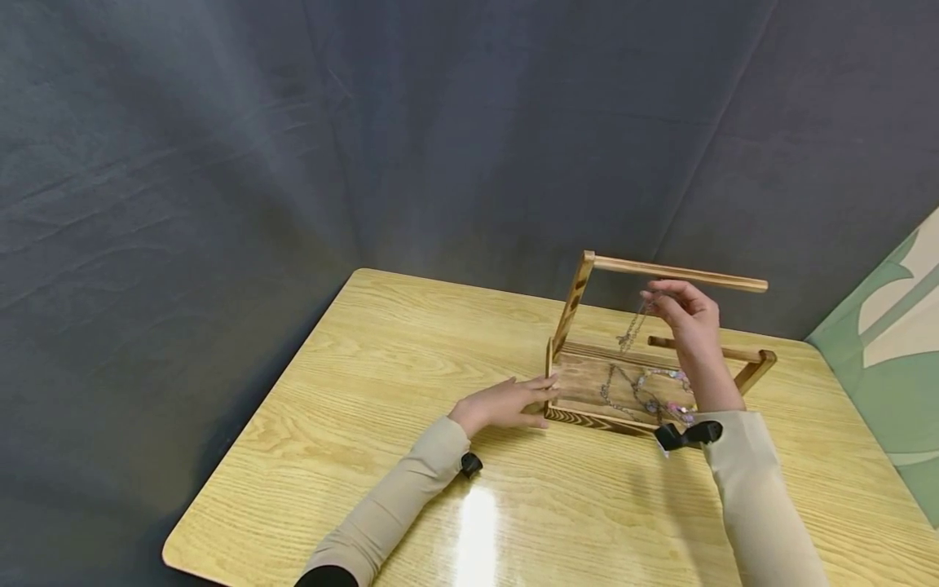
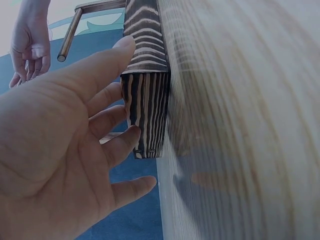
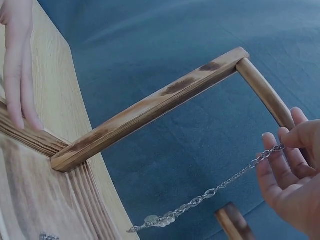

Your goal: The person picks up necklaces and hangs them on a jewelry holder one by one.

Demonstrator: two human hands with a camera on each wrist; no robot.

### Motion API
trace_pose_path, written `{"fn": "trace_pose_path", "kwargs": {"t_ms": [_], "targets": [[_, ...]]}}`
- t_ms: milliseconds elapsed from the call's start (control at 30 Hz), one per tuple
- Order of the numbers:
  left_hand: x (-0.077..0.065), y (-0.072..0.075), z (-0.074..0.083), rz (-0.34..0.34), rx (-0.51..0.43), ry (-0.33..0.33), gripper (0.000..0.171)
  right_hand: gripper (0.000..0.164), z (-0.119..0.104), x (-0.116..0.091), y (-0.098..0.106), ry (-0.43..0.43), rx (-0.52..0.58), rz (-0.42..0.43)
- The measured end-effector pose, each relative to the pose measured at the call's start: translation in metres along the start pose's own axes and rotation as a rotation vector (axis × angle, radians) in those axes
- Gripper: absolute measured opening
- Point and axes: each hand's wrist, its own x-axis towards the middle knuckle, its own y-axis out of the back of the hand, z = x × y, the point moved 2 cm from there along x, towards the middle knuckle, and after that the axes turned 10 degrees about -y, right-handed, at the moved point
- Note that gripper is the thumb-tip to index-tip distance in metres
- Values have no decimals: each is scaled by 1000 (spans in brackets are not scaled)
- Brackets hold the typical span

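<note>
My right hand (image 1: pixel 685 314) pinches one end of a silver chain bracelet (image 3: pixel 200 200) between thumb and fingertips, and the chain dangles over a wooden jewelry stand (image 1: pixel 587 421). Small charms show along its lower part. The stand has a shallow tray base and two arms with rods; the upper rod (image 1: pixel 678 273) runs just behind my right hand. My left hand (image 1: pixel 508 403) rests its straight fingers against the left end of the tray. In the tray lie another silver chain (image 1: pixel 607 388) and a colourful beaded bracelet (image 1: pixel 663 373).
The stand sits toward the right back of a light wood table (image 1: pixel 352 367). A dark grey curtain (image 1: pixel 469 147) hangs behind the table's back edge. A green and cream patterned panel (image 1: pixel 895 350) stands at the right. The shorter lower rod (image 1: pixel 704 349) juts inward from the right arm.
</note>
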Motion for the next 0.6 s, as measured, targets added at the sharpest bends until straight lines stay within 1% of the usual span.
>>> {"fn": "trace_pose_path", "kwargs": {"t_ms": [367,600], "targets": [[0,-1,0,5,7,14,67,19,3,1,6,8,27,29],[-1,-2,0,6,1,19,70,17,4,0,12,12,39,45]]}}
